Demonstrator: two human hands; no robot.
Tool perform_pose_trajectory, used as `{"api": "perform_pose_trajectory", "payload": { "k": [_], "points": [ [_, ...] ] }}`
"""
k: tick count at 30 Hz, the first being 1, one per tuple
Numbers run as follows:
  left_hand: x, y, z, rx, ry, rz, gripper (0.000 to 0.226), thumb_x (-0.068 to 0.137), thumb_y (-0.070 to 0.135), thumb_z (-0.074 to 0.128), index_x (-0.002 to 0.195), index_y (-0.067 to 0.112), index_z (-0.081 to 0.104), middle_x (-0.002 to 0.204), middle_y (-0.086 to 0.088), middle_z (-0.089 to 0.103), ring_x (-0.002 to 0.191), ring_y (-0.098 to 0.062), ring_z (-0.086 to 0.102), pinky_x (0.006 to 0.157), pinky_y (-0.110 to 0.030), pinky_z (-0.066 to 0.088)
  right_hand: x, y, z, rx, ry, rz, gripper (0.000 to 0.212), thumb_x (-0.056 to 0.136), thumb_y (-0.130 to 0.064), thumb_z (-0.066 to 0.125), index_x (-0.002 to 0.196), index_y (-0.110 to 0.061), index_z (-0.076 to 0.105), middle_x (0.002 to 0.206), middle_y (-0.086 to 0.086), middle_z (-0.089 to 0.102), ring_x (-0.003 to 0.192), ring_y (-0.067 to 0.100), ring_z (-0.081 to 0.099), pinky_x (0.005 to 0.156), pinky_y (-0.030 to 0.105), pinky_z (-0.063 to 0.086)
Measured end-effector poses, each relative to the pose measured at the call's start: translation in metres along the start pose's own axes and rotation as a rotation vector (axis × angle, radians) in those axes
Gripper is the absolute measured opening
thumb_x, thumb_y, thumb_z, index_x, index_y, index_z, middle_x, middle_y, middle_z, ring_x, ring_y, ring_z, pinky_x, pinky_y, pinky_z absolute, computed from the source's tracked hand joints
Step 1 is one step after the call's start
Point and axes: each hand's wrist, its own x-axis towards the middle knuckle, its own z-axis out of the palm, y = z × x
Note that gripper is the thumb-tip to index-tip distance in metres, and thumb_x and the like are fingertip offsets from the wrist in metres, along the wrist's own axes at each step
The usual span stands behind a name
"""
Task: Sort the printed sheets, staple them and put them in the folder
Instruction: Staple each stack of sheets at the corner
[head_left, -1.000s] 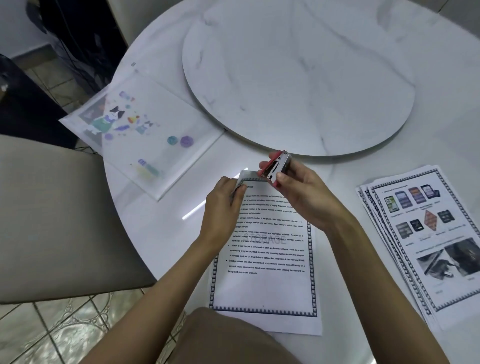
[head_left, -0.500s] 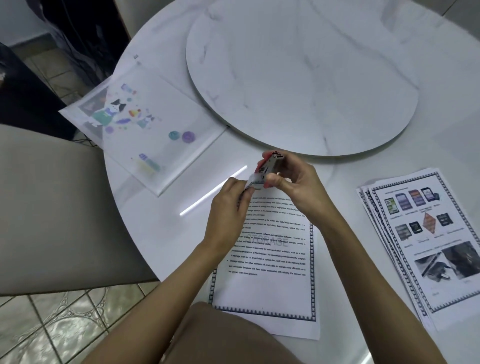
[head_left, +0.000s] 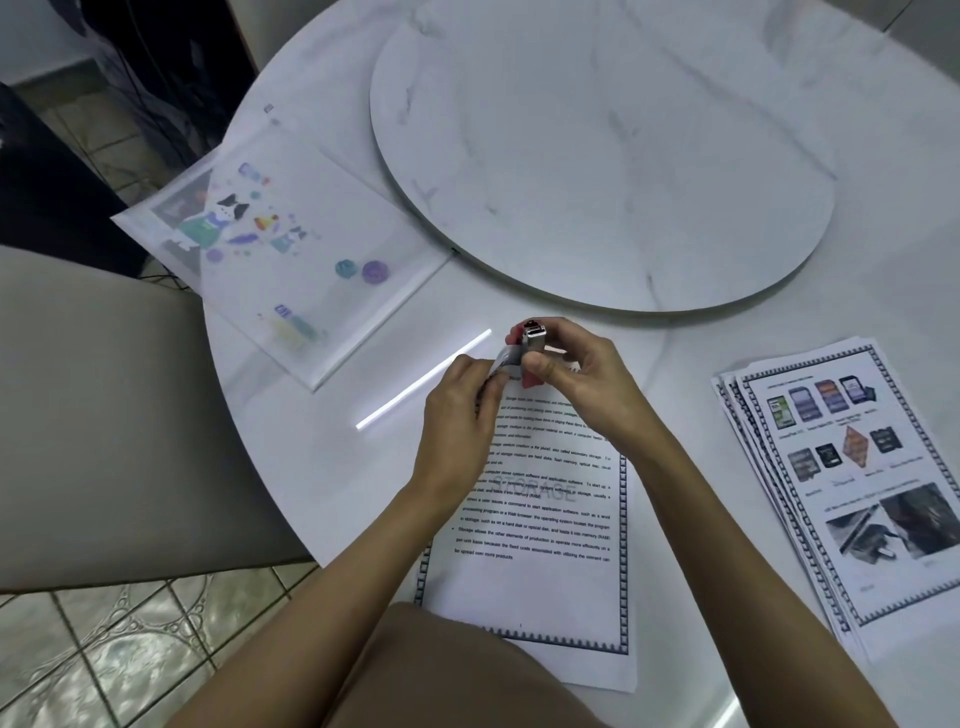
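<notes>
A set of printed text sheets lies on the white table in front of me. My left hand pinches its lifted top left corner. My right hand grips a small red and silver stapler clamped over that same corner. A second pile of printed sheets with pictures lies fanned at the right. The translucent folder with cartoon prints lies at the far left, partly over the table's edge.
A round marble turntable fills the table's middle beyond my hands. A beige chair stands at the left beside the table. A light streak reflects on the tabletop near my left hand. My knee shows at the bottom.
The stapler came down from above the corner onto it, and my right hand closed around it. My left hand kept hold of the corner.
</notes>
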Motion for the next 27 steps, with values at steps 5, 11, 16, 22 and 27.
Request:
{"api": "perform_pose_trajectory", "payload": {
  "k": [5,11,16,22,27],
  "points": [
    [0.001,-0.001,0.001,-0.001,0.005,-0.012,0.016,0.094,0.015,0.048,0.081,0.012,0.057,0.071,0.016,0.040,0.069,0.006,0.045,0.062,-0.006,0.033,0.001,0.000,-0.001,-0.066,-0.028,0.021,0.026,0.087,-0.009,0.060,0.112,-0.017,0.057,0.094,-0.009,0.066,0.070,-0.004,0.061,0.074,0.008,0.045],
    [0.001,-0.003,0.002,0.005,-0.001,-0.024,0.017,0.094,0.014,0.049,0.086,0.005,0.061,0.072,0.015,0.041,0.071,0.007,0.045,0.064,-0.006,0.033,0.003,0.001,-0.009,-0.130,-0.104,0.082,0.042,0.075,-0.007,0.073,0.113,-0.020,0.059,0.104,-0.009,0.066,0.083,-0.017,0.059,0.073,-0.001,0.039],
    [0.002,-0.002,0.003,0.003,0.005,-0.005,0.017,0.094,0.015,0.049,0.089,0.008,0.064,0.073,0.016,0.042,0.074,0.009,0.047,0.066,-0.004,0.033,0.008,0.004,-0.009,-0.205,-0.074,0.067,0.040,0.074,-0.014,0.075,0.109,-0.024,0.060,0.111,-0.005,0.068,0.103,0.001,0.060,0.094,0.017,0.041],
    [0.005,-0.003,0.005,-0.002,-0.001,0.007,0.017,0.094,0.014,0.049,0.093,0.009,0.064,0.074,0.017,0.043,0.074,0.008,0.046,0.065,-0.005,0.033,0.003,0.003,-0.003,-0.211,0.001,0.036,0.040,0.076,-0.012,0.072,0.112,-0.021,0.059,0.107,-0.008,0.066,0.110,0.006,0.057,0.098,0.016,0.038],
    [0.004,0.000,0.006,-0.030,0.015,0.017,0.015,0.094,0.013,0.049,0.089,0.010,0.063,0.074,0.016,0.044,0.072,0.007,0.047,0.065,-0.007,0.035,0.001,0.000,-0.002,-0.231,0.011,-0.011,0.044,0.077,-0.011,0.071,0.118,-0.017,0.057,0.105,-0.010,0.063,0.105,0.001,0.055,0.086,-0.004,0.033]
  ]
}}
